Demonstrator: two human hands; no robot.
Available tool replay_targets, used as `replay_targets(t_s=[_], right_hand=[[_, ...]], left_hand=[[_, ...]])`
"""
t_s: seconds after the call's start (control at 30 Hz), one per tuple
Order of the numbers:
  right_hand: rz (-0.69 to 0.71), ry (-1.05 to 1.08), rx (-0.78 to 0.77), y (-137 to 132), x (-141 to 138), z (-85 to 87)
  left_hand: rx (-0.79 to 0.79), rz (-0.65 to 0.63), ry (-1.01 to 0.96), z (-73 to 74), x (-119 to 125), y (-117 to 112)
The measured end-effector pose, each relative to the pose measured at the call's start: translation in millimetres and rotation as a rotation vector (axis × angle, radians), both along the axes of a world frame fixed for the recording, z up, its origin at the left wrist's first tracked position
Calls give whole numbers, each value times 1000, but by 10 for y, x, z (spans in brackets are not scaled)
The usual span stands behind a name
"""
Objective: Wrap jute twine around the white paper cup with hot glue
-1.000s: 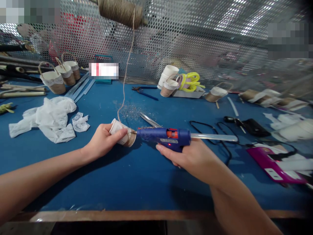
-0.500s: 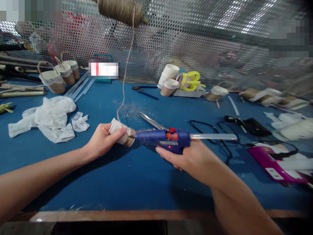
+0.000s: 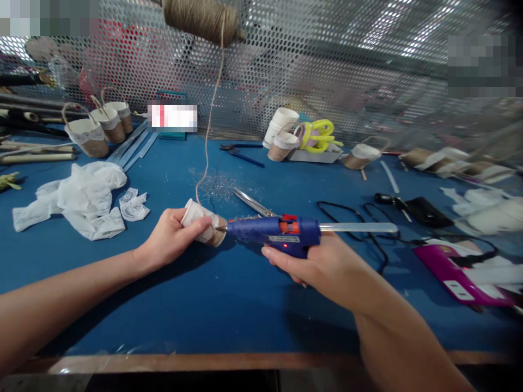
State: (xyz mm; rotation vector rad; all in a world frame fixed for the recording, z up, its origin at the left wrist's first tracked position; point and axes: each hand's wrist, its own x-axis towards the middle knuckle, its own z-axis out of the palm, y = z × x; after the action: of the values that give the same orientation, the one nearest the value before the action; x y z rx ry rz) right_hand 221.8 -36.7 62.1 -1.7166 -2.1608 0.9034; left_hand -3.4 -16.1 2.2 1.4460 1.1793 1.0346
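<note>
"Changed?"
"Barely. Blue glue gun [image 3: 257, 230] dips slightly since a second ago, more scissors [image 3: 255, 202] showing; nozzle stays at the cup's [image 3: 191, 215] twine band [image 3: 218, 233], so gluing looks ongoing."
"Grips?"
"Left grip [image 3: 175, 234] pinches cup, midway between counter's [image 3: 183, 305] front and back edges; right grip [image 3: 316, 260] wraps gun."
"Writing?"
"Gun label [image 3: 284, 238] unreadable."

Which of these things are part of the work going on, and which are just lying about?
Part of the work:
paper cup, in the left hand
blue glue gun, in the right hand
twine, running from the spool to the cup

Apparently just lying about:
scissors
pliers
white fabric heap
three handled cups, at left
</note>
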Motion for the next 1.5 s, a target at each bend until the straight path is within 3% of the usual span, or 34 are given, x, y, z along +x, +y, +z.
replay_targets(t_s=[0.4,0.6,1.17,1.5], right_hand=[[-82,114,-82,31,-95,76],[-98,121,-99,65,-72,45],[-42,148,-172,82,-7,58],[-88,154,-181,98,-91,88]], left_hand=[[24,-25,34,-14,-8,-15],[123,-50,108,-7,-8,-11],[222,-88,220,27,-25,-48],[218,-93,235,9,-32,-51]])
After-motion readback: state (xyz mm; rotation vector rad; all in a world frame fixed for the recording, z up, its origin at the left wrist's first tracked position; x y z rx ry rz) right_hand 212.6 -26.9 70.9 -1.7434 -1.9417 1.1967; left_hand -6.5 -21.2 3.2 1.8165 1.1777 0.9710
